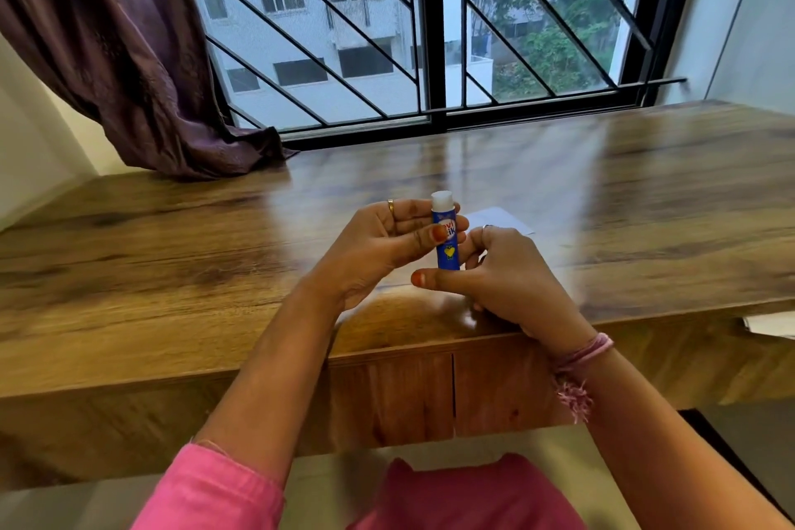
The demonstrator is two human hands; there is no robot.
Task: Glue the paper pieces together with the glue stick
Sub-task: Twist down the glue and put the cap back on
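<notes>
A blue glue stick (447, 247) stands upright in the air above the wooden desk (172, 262), its white glue tip exposed at the top. My left hand (378, 245) grips its upper body between thumb and fingers. My right hand (503, 275) holds the stick's bottom end with its fingertips, the thumb pointing left below it. A white paper piece (494, 219) lies flat on the desk just behind my right hand, partly hidden by it. The cap is not in sight.
A purple curtain (129, 56) hangs at the back left and rests on the desk. A barred window (430, 34) runs along the desk's far edge. Something white (770, 325) pokes out under the desk edge at the right.
</notes>
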